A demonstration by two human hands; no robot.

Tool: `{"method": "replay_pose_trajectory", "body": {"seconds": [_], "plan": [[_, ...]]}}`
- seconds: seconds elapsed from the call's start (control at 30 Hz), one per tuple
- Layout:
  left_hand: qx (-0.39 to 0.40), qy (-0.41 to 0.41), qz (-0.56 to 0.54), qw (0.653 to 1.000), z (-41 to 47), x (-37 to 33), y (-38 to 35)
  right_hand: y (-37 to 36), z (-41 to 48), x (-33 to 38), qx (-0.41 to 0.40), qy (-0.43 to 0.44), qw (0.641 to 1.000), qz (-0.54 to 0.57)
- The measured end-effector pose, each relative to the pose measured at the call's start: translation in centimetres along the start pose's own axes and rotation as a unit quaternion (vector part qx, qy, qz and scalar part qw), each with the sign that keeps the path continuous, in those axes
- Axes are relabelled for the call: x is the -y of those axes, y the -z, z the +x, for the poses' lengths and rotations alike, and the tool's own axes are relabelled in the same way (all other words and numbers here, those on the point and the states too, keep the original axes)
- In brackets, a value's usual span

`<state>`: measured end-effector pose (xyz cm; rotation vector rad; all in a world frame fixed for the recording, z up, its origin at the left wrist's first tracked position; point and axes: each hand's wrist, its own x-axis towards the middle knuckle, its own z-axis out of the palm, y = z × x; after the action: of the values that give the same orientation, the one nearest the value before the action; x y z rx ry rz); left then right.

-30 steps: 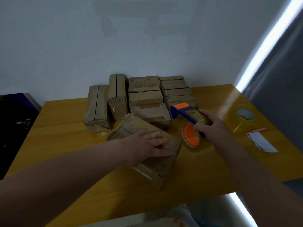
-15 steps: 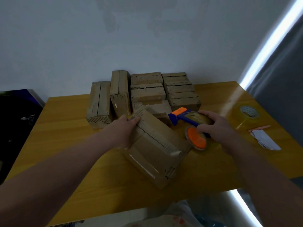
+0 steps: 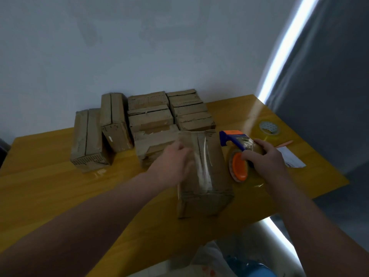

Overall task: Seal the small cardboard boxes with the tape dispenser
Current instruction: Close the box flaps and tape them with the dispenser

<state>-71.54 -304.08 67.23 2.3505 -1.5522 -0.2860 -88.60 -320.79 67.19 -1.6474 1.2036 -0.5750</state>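
Note:
A small cardboard box [image 3: 207, 176] lies lengthwise in front of me on the yellow table [image 3: 60, 186], a strip of clear tape shining along its top seam. My left hand [image 3: 175, 162] rests against the box's left side, blurred by motion. My right hand [image 3: 263, 158] grips the blue and orange tape dispenser [image 3: 237, 154], which sits just right of the box with its orange hub facing me. Several more cardboard boxes [image 3: 149, 114] are stacked behind.
A loose roll of clear tape [image 3: 268, 127] lies at the far right of the table. A white paper slip [image 3: 291, 159] and an orange pen [image 3: 284, 144] lie near the right edge. A wall stands behind the stack.
The box has been turned from a diagonal pose to point straight toward me. My left hand slid from its far corner to its left side. The dispenser stayed at the right.

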Motion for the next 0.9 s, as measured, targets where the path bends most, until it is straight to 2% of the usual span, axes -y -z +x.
{"method": "replay_pose_trajectory", "body": {"seconds": [0.07,0.13,0.3,0.5,0.6,0.73,0.9], "plan": [[0.119,-0.017,0.053,0.991,-0.5,-0.6,-0.7,0.0,-0.3,0.1,-0.007,0.007,1.000,0.016],[0.187,-0.037,0.130,0.973,-0.9,-0.5,-1.3,0.0,-0.4,0.4,-0.014,0.017,0.999,0.033],[0.172,-0.076,0.171,0.967,-0.3,0.4,-2.0,0.3,-0.6,1.4,-0.015,0.062,0.997,0.052],[0.187,-0.080,0.094,0.975,-0.3,0.5,-1.8,0.4,-0.6,2.5,0.030,0.094,0.992,0.080],[0.191,-0.107,0.085,0.972,-0.4,0.8,-1.8,0.1,-0.6,2.8,0.051,0.100,0.989,0.097],[0.230,-0.139,0.095,0.959,0.0,1.1,-1.8,-0.6,-0.6,2.7,0.051,0.104,0.990,0.075],[0.200,-0.158,0.178,0.950,1.2,1.3,-2.1,-0.9,-0.4,2.4,0.034,0.101,0.992,0.066]]}}
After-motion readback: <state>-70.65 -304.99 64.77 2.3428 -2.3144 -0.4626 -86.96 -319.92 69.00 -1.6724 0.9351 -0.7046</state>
